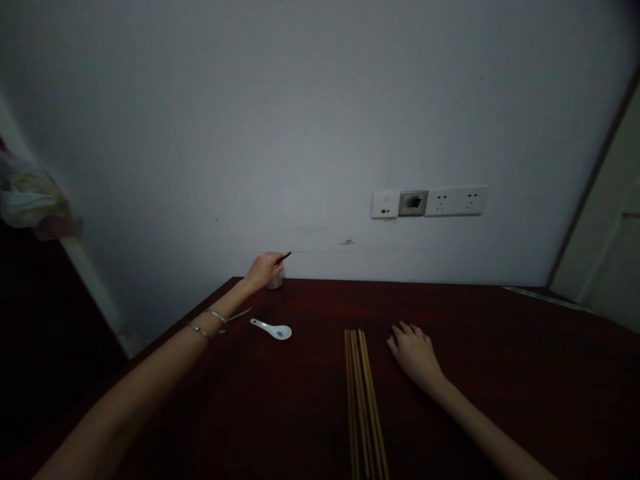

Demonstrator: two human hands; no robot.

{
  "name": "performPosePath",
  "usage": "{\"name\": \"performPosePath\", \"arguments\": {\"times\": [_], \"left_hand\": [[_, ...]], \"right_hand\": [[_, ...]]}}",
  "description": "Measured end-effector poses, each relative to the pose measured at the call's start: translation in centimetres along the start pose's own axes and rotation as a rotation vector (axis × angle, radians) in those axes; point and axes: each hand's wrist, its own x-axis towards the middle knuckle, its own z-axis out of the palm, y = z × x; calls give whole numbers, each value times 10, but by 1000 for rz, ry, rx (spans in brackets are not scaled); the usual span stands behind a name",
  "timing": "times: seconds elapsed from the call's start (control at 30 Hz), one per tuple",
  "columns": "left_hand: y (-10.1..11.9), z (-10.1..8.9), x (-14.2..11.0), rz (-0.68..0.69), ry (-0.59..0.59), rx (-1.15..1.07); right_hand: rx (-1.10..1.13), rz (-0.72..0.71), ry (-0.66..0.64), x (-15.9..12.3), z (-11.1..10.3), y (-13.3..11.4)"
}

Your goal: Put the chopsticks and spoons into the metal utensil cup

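My left hand (263,269) reaches to the far left corner of the dark red table (500,347) and is closed on a thin dark stick (285,256) whose tip points up and right. Just behind that hand stands a small pale cup (275,283), partly hidden. My right hand (414,350) rests palm down on the table with its fingers spread, holding nothing. A bundle of several light wooden chopsticks (363,393) lies lengthwise just left of my right hand. A white ceramic spoon (273,329) with a blue mark lies between my two arms. Two bracelets circle my left wrist.
A metal utensil (239,315) lies partly under my left wrist. Wall sockets (430,202) sit on the white wall above the table's far edge. A pale strip (545,297) lies at the table's right rear. Patterned fabric (30,197) hangs at the left.
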Motion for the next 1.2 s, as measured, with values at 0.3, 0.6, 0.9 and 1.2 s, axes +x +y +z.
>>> {"name": "performPosePath", "arguments": {"times": [0.3,0.6,0.9,1.2], "left_hand": [[104,-40,25,-156,296,-685],[179,-15,-9,-273,63,-1148],[189,18,-29,-346,-180,-1220],[211,31,-40,-367,-384,-1227]], "right_hand": [[-16,-2,13,-2,1,-1],[-9,0,10,-3,0,-1],[47,9,-22,-2,-4,0],[1153,71,-6,29,-65,0]]}}
